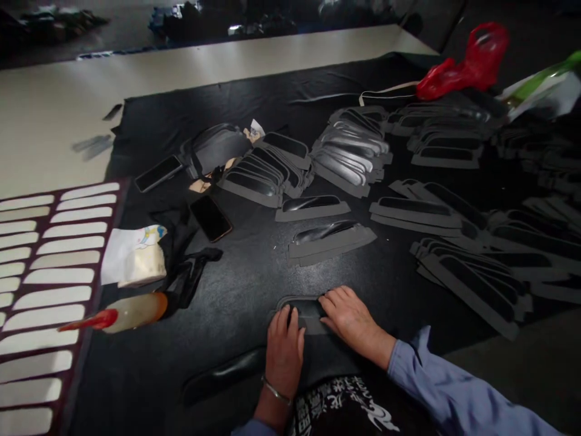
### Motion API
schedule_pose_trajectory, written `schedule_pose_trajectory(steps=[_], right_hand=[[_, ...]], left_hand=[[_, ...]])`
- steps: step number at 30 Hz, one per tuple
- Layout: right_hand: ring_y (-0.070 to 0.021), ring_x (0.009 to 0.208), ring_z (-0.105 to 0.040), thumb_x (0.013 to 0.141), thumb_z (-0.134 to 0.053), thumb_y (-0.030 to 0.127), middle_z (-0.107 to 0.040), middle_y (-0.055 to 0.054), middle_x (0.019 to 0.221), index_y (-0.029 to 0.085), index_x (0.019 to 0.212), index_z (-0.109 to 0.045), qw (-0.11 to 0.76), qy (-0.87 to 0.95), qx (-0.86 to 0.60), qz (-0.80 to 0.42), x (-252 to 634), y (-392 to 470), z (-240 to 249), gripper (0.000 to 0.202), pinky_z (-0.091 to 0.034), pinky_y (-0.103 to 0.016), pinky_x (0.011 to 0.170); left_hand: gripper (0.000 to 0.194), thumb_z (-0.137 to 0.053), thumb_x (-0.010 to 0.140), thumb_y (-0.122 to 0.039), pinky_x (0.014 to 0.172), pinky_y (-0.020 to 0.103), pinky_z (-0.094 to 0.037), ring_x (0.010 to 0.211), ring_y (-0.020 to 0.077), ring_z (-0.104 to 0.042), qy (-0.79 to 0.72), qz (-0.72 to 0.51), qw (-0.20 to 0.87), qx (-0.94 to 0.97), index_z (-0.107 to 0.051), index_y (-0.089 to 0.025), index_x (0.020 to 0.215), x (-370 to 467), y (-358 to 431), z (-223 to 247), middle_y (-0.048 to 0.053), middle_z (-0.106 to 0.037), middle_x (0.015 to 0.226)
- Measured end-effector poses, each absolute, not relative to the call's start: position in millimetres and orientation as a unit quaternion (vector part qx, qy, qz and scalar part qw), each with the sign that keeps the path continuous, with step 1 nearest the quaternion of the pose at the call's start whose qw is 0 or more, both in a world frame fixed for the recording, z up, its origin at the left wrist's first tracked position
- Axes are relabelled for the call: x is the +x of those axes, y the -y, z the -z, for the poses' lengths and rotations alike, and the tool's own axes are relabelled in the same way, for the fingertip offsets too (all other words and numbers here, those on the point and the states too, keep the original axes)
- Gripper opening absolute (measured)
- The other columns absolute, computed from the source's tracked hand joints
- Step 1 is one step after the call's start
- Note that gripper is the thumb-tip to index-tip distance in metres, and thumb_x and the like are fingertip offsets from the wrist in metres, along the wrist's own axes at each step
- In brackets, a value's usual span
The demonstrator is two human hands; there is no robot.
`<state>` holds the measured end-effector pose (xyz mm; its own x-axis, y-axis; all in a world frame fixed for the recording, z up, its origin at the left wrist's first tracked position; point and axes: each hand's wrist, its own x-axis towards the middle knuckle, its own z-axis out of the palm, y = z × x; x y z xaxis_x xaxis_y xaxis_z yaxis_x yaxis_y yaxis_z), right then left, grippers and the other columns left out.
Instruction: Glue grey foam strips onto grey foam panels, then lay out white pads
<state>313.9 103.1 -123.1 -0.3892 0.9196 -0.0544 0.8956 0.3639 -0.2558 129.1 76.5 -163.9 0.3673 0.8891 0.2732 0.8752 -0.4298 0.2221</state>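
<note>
Both hands' fingers [290,318] flat atop grey piece [305,307].

Glue bottle [131,312] left of both hands, phone [210,218] behind it (stacked padded pieces [351,151] farther back).

Left hand [284,345] and right hand [349,318] both pressed flat, fingers spread, on a grey piece with a black oval pad [303,310] at the near edge of the black sheet [245,272]; beyond, stacks of like pieces [351,151] fanned in rows; two phones [210,218] lying dark to the left; glue bottle with red nozzle [120,313] on its side near the slotted template [43,284]; red plastic bag [467,63] far right.
</note>
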Motion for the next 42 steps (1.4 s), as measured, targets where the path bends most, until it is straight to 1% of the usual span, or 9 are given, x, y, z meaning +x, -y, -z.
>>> schedule_pose_trajectory(steps=[4, 9, 13, 19, 25, 29, 32, 38, 42], right_hand=[[-0.0235, 0.088, -0.054, 0.075, -0.068, 0.025, -0.063, -0.008, 0.091, 0.015, 0.099, -0.062, 0.047, 0.827, -0.546, -0.128, 314.2, -104.1, 126.4, 0.027, -0.041, -0.038, 0.083], [-0.0242, 0.104, -0.05, 0.082, -0.06, 0.029, -0.06, -0.011, 0.11, 0.015, 0.115, -0.055, 0.149, 0.801, -0.569, -0.111, 334.8, -84.6, 126.1, 0.037, -0.04, -0.038, 0.089], [-0.02, 0.091, -0.056, 0.09, -0.045, 0.028, -0.061, -0.009, 0.097, 0.018, 0.109, -0.056, 0.189, 0.709, -0.666, -0.139, 361.7, -57.0, 133.4, 0.024, -0.046, -0.033, 0.078], [-0.0165, 0.076, -0.059, 0.091, -0.038, 0.03, -0.061, -0.004, 0.082, 0.02, 0.083, -0.056, 0.132, 0.618, -0.737, -0.239, 366.4, -44.1, 149.8, 0.022, -0.044, -0.027, 0.069], [-0.017, 0.08, -0.06, 0.089, -0.045, 0.028, -0.063, -0.005, 0.087, 0.02, 0.084, -0.055, 0.091, 0.561, -0.781, -0.258, 350.7, -52.9, 140.4, 0.015, -0.039, -0.026, 0.068], [-0.0165, 0.08, -0.061, 0.088, -0.045, 0.026, -0.064, -0.003, 0.084, 0.02, 0.082, -0.055, 0.087, 0.519, -0.805, -0.274, 347.3, -55.6, 137.0, 0.014, -0.037, -0.025, 0.066], [-0.0171, 0.08, -0.061, 0.09, -0.042, 0.026, -0.065, -0.005, 0.085, 0.019, 0.083, -0.055, 0.081, 0.513, -0.811, -0.27, 345.7, -56.6, 137.9, 0.017, -0.036, -0.025, 0.065], [-0.0183, 0.082, -0.062, 0.091, -0.039, 0.027, -0.065, -0.006, 0.086, 0.018, 0.085, -0.054, 0.07, 0.518, -0.814, -0.253, 343.6, -57.7, 140.5, 0.019, -0.036, -0.026, 0.065], [-0.0175, 0.082, -0.062, 0.092, -0.037, 0.027, -0.066, -0.006, 0.087, 0.018, 0.084, -0.054, 0.062, 0.521, -0.814, -0.248, 343.7, -58.7, 141.9, 0.02, -0.036, -0.025, 0.066]], left_hand=[[0.037, -0.054, 0.081, -0.017, 0.082, 0.04, -0.05, 0.1, 0.0237, -0.051, -0.515, -0.156, -0.013, 0.843, -0.054, -0.022, 0.118, 129.1, -78.1, 163.8, 0.012, -0.053, 0.114], [0.035, -0.052, 0.082, -0.021, 0.081, 0.039, -0.049, 0.1, 0.0242, -0.051, -0.525, -0.124, -0.04, 0.841, -0.057, -0.025, 0.116, 131.6, -76.0, 166.9, 0.013, -0.053, 0.114], [0.034, -0.05, 0.084, -0.021, 0.082, 0.039, -0.048, 0.101, 0.0251, -0.051, -0.533, -0.093, -0.051, 0.84, -0.058, -0.024, 0.116, 133.6, -74.3, 166.1, 0.015, -0.055, 0.114], [0.034, -0.048, 0.084, -0.022, 0.079, 0.04, -0.049, 0.099, 0.025, -0.052, -0.505, -0.089, -0.091, 0.854, -0.057, -0.023, 0.117, 131.3, -75.7, 169.7, 0.016, -0.055, 0.114], [0.034, -0.049, 0.083, -0.021, 0.086, 0.044, -0.047, 0.107, 0.0279, -0.048, -0.494, -0.112, -0.108, 0.855, -0.058, -0.02, 0.116, 133.2, -75.1, 173.5, 0.014, -0.053, 0.119], [0.032, -0.047, 0.084, -0.017, 0.088, 0.041, -0.047, 0.106, 0.0262, -0.05, -0.468, -0.147, -0.084, 0.867, -0.058, -0.012, 0.113, 135.0, -75.7, 177.8, 0.015, -0.058, 0.114], [0.033, -0.046, 0.084, -0.017, 0.087, 0.04, -0.047, 0.105, 0.0256, -0.052, -0.465, -0.153, -0.072, 0.869, -0.057, -0.011, 0.115, 134.5, -76.4, 179.0, 0.015, -0.059, 0.113], [0.05, -0.049, 0.08, -0.009, 0.084, 0.04, -0.049, 0.103, 0.0242, -0.053, -0.468, -0.101, -0.079, 0.874, -0.049, -0.032, 0.125, 132.9, -75.8, 175.7, 0.012, -0.055, 0.116], [0.053, -0.051, 0.078, -0.009, 0.084, 0.041, -0.049, 0.104, 0.025, -0.051, -0.461, -0.096, -0.084, 0.878, -0.049, -0.035, 0.124, 131.3, -75.1, 180.0, 0.012, -0.052, 0.119]])
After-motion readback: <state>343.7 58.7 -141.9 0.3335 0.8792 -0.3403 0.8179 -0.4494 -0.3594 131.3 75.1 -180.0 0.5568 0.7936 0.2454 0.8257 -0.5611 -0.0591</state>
